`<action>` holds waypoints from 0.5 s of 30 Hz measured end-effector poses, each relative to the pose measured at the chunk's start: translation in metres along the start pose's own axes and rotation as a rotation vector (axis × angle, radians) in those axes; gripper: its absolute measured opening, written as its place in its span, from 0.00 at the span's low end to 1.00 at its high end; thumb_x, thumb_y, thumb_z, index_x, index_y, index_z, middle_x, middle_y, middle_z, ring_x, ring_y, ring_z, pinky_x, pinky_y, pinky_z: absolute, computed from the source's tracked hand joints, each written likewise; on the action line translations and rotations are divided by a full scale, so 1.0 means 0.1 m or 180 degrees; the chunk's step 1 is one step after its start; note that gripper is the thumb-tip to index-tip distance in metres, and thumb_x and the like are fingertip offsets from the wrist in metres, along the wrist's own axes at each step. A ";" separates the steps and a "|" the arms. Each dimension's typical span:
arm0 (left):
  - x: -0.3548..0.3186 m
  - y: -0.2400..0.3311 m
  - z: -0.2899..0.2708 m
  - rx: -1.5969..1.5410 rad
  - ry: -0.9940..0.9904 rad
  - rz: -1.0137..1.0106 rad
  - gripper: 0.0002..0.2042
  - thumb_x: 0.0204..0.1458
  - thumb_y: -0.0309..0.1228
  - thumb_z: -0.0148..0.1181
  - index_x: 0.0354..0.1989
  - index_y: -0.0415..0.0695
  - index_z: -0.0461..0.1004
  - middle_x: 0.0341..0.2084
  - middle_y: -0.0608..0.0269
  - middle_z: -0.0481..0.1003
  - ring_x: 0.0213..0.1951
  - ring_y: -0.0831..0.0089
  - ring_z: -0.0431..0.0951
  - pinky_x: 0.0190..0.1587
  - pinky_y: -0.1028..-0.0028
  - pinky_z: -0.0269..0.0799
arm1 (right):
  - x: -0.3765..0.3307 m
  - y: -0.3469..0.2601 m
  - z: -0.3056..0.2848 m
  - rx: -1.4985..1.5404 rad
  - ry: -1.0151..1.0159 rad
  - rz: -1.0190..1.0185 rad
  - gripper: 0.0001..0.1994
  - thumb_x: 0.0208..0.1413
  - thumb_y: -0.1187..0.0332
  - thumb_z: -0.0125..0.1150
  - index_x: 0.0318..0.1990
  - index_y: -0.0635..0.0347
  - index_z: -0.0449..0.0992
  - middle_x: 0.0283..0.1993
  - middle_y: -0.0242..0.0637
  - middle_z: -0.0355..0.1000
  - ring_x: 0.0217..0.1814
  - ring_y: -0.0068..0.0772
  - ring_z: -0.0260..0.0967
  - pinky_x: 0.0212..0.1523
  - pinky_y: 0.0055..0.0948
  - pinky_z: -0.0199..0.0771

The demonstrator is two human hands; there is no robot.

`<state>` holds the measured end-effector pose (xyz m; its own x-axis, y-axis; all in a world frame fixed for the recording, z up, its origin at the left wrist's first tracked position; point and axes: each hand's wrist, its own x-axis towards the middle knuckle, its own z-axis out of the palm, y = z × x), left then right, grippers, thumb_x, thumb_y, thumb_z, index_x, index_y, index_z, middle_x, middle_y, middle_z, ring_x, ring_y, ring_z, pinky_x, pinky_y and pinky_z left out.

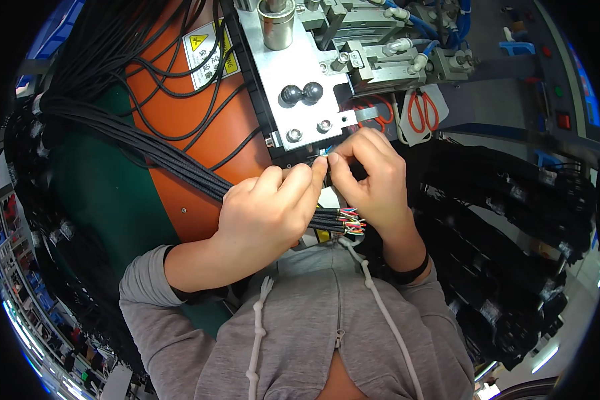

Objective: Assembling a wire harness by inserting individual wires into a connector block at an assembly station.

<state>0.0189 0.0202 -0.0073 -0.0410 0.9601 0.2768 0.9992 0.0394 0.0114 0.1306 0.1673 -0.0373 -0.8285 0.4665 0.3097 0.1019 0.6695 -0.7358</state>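
Note:
My left hand (267, 203) and my right hand (377, 170) meet fingertip to fingertip at the lower edge of a metal machine block (290, 67). Both are closed in a pinch. Between the fingertips shows a small bit of thin blue and whitish wire (325, 151); its rest is hidden by the fingers. A bundle of black cables (160, 150) runs from the left and passes beneath my left hand. Its stripped ends, with thin coloured wires (351, 221), stick out below my hands.
Two black ball knobs (301, 93) sit on the block. Red-handled scissors (423, 111) lie to its right, near pneumatic cylinders (380, 67) with blue hoses. Loose black cables cross the orange surface (180, 200) by a warning label (210, 53). Black cable bundles (493, 220) hang at right.

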 end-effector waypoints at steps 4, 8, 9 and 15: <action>0.02 0.03 -0.01 -0.0155 -0.0086 -0.0249 0.23 0.39 0.27 0.58 0.49 0.46 0.78 0.21 0.70 0.58 0.21 0.78 0.61 0.20 0.77 0.55 | -0.01 0.08 0.09 0.0162 0.0155 -0.0088 0.04 0.45 0.80 0.62 0.25 0.66 0.71 0.24 0.37 0.68 0.27 0.33 0.66 0.31 0.27 0.67; 0.03 -0.05 0.02 -0.0154 -0.0069 -0.0054 0.19 0.39 0.28 0.56 0.44 0.40 0.77 0.23 0.71 0.62 0.23 0.81 0.64 0.21 0.81 0.56 | -0.03 0.12 0.15 0.0739 0.0240 0.0440 0.04 0.45 0.80 0.61 0.25 0.65 0.71 0.24 0.35 0.67 0.27 0.30 0.65 0.31 0.25 0.65; 0.04 -0.07 0.05 -0.0184 0.0042 -0.0056 0.19 0.39 0.28 0.56 0.43 0.40 0.77 0.23 0.71 0.62 0.23 0.81 0.64 0.21 0.80 0.56 | -0.04 0.13 0.17 0.0979 0.0217 0.0726 0.04 0.46 0.80 0.60 0.25 0.65 0.71 0.24 0.34 0.67 0.27 0.29 0.65 0.31 0.25 0.65; 0.06 -0.06 0.07 -0.0384 0.0247 -0.0228 0.20 0.39 0.28 0.57 0.46 0.47 0.78 0.21 0.68 0.58 0.21 0.78 0.64 0.20 0.76 0.57 | -0.10 0.18 0.22 0.1861 0.0299 0.1147 0.03 0.46 0.80 0.60 0.26 0.64 0.72 0.25 0.33 0.68 0.29 0.27 0.65 0.33 0.24 0.64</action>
<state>0.0131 0.0280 -0.0118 -0.1165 0.9316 0.3444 0.9866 0.0688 0.1477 0.1286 0.1619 -0.0667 -0.7448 0.6670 0.0164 0.0266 0.0542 -0.9982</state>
